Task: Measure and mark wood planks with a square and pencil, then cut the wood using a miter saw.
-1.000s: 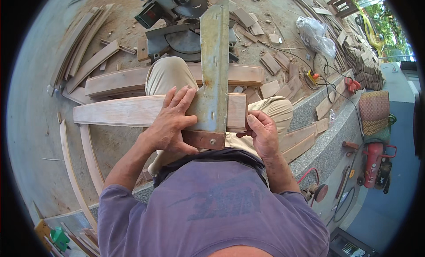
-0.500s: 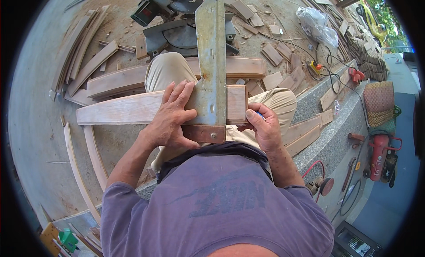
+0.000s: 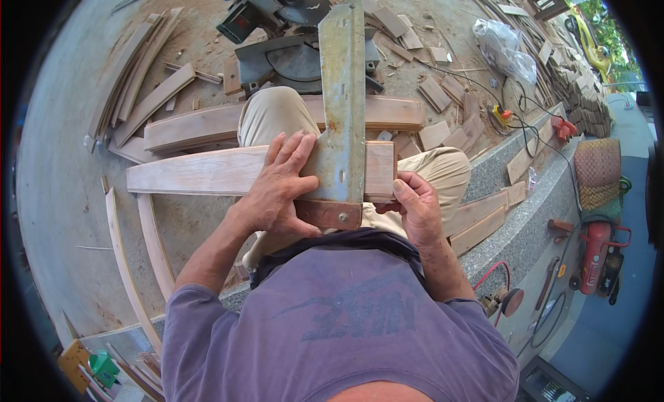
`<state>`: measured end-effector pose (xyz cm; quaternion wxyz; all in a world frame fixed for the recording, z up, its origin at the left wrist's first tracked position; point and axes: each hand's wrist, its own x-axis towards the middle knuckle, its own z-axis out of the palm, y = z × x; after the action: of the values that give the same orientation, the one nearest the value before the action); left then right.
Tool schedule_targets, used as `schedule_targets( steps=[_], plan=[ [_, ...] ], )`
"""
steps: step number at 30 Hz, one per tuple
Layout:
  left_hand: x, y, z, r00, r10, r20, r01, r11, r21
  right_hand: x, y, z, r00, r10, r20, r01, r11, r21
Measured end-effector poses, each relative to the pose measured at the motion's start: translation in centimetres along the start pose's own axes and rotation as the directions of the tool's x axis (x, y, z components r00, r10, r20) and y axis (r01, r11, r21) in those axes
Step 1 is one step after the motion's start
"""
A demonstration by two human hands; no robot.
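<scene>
A large metal try square (image 3: 339, 84) with a wooden stock (image 3: 315, 214) lies across a pale wooden board (image 3: 176, 174) over my lap. My left hand (image 3: 283, 187) grips the square and board, its fingers over the blade's left edge and its thumb along the stock. Just right of the blade, the board's end block (image 3: 380, 172) shows. My right hand (image 3: 413, 205) is closed beside that end, thumb and index together; what its fingers hold is hidden. My bent knees, in beige trousers, are under the board.
A mitre saw (image 3: 283, 59) stands ahead amid scattered offcuts. Stacked boards (image 3: 173, 132) lie beyond my left knee, long strips (image 3: 124, 263) at left. At right are a granite step (image 3: 512, 229), power cords, a red compressor (image 3: 593, 260) and a rolled mat (image 3: 596, 170). A plastic bag (image 3: 501, 49) lies upper right.
The hands, square and board sit slightly further right in the picture, as does the background. A blue bit in my right fingers half a second ago is now out of sight. Both hands keep their places.
</scene>
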<state>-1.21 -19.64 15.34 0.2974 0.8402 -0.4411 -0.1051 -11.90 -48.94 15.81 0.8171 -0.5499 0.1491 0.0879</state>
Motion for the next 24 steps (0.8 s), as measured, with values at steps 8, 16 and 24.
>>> schedule_targets(
  steps=[8, 16, 24],
  plan=[
    [-0.4, -0.2, 0.0, 0.997, 0.036, -0.068, -0.04, 0.998, -0.046, 0.2, 0.3, 0.5, 0.998, -0.065, -0.018, 0.064, 0.997, -0.038],
    [-1.0, 0.1, -0.3, 0.998, 0.042, -0.051, -0.045, 0.997, -0.063, 0.7, 0.1, 1.3, 0.996, -0.094, -0.003, 0.094, 0.993, -0.069],
    [-1.2, 0.1, -0.6, 0.997, 0.052, -0.051, -0.056, 0.996, -0.065, 0.9, 0.0, 1.9, 0.996, -0.094, 0.002, 0.093, 0.991, -0.1]
  ],
)
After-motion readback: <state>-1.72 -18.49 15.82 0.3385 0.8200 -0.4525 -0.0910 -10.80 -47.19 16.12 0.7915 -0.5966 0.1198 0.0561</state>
